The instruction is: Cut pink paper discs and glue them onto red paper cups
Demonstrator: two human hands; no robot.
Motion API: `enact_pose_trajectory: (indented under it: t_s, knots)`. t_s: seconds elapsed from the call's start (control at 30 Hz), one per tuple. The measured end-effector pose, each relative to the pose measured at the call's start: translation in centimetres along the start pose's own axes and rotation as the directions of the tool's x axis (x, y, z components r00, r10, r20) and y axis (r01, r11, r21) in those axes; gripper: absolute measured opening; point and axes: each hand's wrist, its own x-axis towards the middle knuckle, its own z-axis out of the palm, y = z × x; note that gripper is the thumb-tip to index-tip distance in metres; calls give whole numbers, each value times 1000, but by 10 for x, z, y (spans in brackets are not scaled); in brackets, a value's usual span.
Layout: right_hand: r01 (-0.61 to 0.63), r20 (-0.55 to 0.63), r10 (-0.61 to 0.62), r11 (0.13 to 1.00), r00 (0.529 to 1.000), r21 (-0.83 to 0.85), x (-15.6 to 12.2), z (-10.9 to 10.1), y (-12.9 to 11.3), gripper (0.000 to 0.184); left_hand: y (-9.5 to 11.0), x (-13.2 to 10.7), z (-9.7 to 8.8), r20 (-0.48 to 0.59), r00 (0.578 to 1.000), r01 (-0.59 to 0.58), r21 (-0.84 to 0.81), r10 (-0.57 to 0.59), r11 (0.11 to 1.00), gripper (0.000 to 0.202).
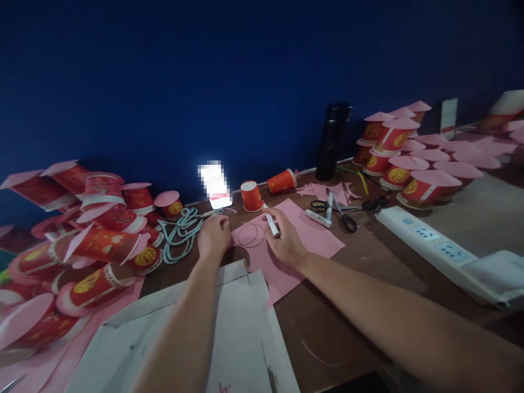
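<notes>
plainly, the right hand point(285, 240) pinches a white marker point(272, 225); left hand point(215, 236) curled (contents unclear); gold cup emblems point(399, 176) blurred.

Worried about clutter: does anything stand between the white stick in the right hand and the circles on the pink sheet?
Nothing visible, apart from the right hand itself, stands between the white stick and the circles on the pink sheet. The standing cup is beyond them.
</notes>
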Motion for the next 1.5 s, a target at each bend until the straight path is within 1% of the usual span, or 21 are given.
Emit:
enact_pose_trajectory:
  t_s: [0.07, 0.1, 0.17, 0.2, 0.27, 0.37, 0.4, 0.5, 0.57, 0.63, 0.7, 0.83, 0.93, 1.03, 1.1, 1.17, 1.23, 1.3, 1.37, 1.43, 1.5]
  knots:
    - [3, 11, -3, 1000, 1000, -2, 0, 1, 2, 41, -6, 2, -11, -4, 1000, 19, 23, -19, 1000, 30]
    - [3, 20, -3, 1000, 1000, -1, 1, 1, 3, 42, -11, 3, -18, 18, 998, 54, 27, -54, 998, 30]
    - [-8, 36, 8, 1000, 999, -4, 1, 2, 3, 44, -21, 4, -33, 111, 985, 127, 29, -129, 992, 28]
    - [-19, 40, 20, 1000, 999, -10, 1, 2, 3, 44, -27, 4, -40, 163, 976, 142, 35, -146, 989, 28]
    - [-42, 45, 43, 999, 998, -23, 2, 3, 0, 45, -35, 2, -50, 256, 954, 152, 28, -154, 988, 35]
    - [-54, 56, 56, 998, 997, -38, 2, 1, -5, 44, -38, -2, -56, 353, 925, 138, 22, -137, 990, 46]
    - [-56, 59, 58, 998, 997, -40, 2, 1, -6, 43, -37, -4, -56, 381, 916, 123, 31, -125, 992, 44]
    - [-52, 63, 55, 998, 996, -42, 1, -1, -8, 42, -32, -6, -54, 442, 893, 61, 77, -89, 995, 24]
    - [-39, 63, 42, 999, 997, -37, 0, -1, -6, 42, -30, -4, -49, 402, 913, 47, 70, -71, 996, 18]
    - [-18, 59, 20, 999, 998, -30, 0, 0, -2, 43, -31, -2, -42, 292, 955, 57, 17, -60, 998, 19]
    - [1, 56, 0, 1000, 998, -30, 0, 1, 1, 43, -34, 0, -33, 189, 980, 63, -37, -55, 997, 23]
    - [-1, 59, 4, 999, 998, -46, 0, 1, 3, 40, -40, 1, -20, 89, 993, 78, -30, -75, 997, 34]
    - [-13, 60, 17, 998, 998, -59, 0, 1, 0, 37, -36, -2, -17, -23, 1000, 18, 57, -16, 998, 41]
    - [-5, 58, 9, 998, 998, -67, 0, 2, -2, 38, -28, -6, -16, -105, 992, -52, 129, 66, 990, 39]
    - [12, 49, -9, 998, 999, -68, 0, 3, 0, 41, -21, -9, -14, -101, 987, -108, 149, 124, 983, 36]
    - [22, 27, -20, 996, 999, -82, 2, 2, 4, 47, -15, -12, -10, -70, 981, -169, 162, 182, 972, 34]
    - [-14, -16, 12, 995, 1000, -102, 8, -2, 11, 56, -9, -14, -6, -36, 974, -213, 167, 222, 963, 31]
    - [-111, -78, 102, 988, 992, -110, 16, -8, 18, 62, -5, -15, -4, -6, 968, -246, 170, 250, 954, 30]
    - [-225, -138, 212, 970, 968, -91, 25, -15, 25, 67, -4, -16, -2, 15, 964, -263, 174, 265, 949, 29]
    - [-340, -178, 330, 940, 927, -28, 33, -22, 30, 72, -4, -16, -1, 43, 965, -263, 183, 259, 947, 30]
    - [-448, -192, 453, 891, 871, 71, 38, -26, 33, 79, -6, -15, 0, 68, 970, -244, 198, 235, 950, 31]
